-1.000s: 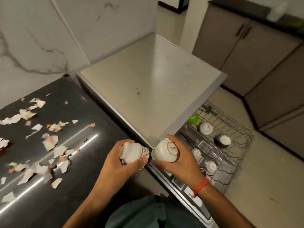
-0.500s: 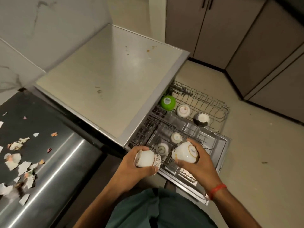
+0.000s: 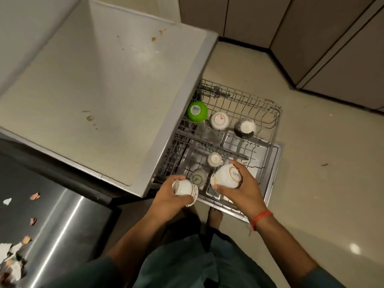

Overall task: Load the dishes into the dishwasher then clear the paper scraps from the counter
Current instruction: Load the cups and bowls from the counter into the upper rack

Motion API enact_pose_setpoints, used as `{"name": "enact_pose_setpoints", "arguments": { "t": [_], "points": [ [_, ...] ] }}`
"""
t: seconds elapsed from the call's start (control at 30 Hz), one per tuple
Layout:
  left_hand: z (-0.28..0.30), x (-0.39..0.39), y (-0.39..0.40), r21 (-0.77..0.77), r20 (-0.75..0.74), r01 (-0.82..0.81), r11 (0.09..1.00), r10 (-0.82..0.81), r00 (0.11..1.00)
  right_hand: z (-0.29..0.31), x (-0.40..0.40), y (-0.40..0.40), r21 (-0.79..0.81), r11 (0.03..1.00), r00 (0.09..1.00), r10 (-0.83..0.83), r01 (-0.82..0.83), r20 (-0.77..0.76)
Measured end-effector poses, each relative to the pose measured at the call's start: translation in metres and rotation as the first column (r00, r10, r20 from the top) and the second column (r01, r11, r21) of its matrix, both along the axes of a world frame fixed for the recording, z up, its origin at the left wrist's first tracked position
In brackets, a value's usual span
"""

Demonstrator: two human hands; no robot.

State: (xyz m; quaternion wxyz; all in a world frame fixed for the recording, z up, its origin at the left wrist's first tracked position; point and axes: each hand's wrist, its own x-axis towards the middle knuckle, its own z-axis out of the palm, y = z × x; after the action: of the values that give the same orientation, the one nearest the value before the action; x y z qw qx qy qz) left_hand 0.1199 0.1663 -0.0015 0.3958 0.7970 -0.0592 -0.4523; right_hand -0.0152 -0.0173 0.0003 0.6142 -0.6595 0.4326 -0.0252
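Meanwhile the left hand (image 3: 166,199) grips a patterned cup (image 3: 185,189) and the right hand (image 3: 239,188) a white bowl (image 3: 225,176) above the part-loaded rack (image 3: 272,123); paper scraps (image 3: 9,254) wait on the table, lower left.

A pale beige tiled floor (image 3: 324,183) fills the right side, glossy, with a small bright light reflection near its lower right. Grey-brown cabinet doors (image 3: 336,48) line the floor's far and right edges above a dark plinth. Left of the floor stands a cream, stained appliance top (image 3: 99,86), with a white wall (image 3: 31,23) behind it.
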Motion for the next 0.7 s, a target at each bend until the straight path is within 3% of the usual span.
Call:
{"name": "enact_pose_setpoints", "arguments": {
  "t": [0.3, 0.57, 0.7],
  "points": [
    [-0.095, 0.033, -0.067, 0.097, 0.035, -0.111, 0.989, 0.108, 0.993, -0.046, 0.039, -0.016, 0.003, 1.0, 0.998, -0.004, 0.004, -0.069],
    [-0.167, 0.074, -0.118, 0.137, 0.26, -0.224, 0.965, 0.183, 0.948, -0.117, 0.056, -0.022, 0.006, 0.993, 0.986, 0.12, -0.12, -0.12],
    [-0.201, 0.086, -0.125, 0.131, 0.416, -0.345, 0.93, 0.264, 0.87, -0.144, 0.067, -0.016, -0.008, 0.989, 0.982, 0.148, -0.15, -0.116]
  ]
}}
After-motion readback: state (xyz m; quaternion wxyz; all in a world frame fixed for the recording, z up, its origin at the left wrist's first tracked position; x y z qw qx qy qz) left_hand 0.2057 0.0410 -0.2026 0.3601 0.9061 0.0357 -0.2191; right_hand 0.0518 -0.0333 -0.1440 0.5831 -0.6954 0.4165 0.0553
